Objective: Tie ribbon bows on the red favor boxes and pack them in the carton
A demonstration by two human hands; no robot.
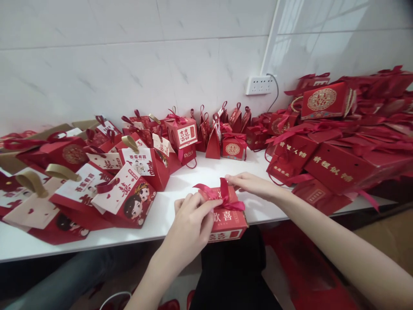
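A red gift box with white characters lies at the front edge of the white table. On its top is a red ribbon bow with loose ends. My left hand rests on the box's left side, fingers bent together, its index finger reaching onto the ribbon. Behind the bow, my right hand touches the far right side of the box and ribbon, its fingertips partly hidden by the ribbon.
Red and white boxes with loop handles crowd the left. Piled red boxes fill the right. Small upright boxes stand behind. A power socket with a cable is on the tiled wall. A person's leg shows below the table.
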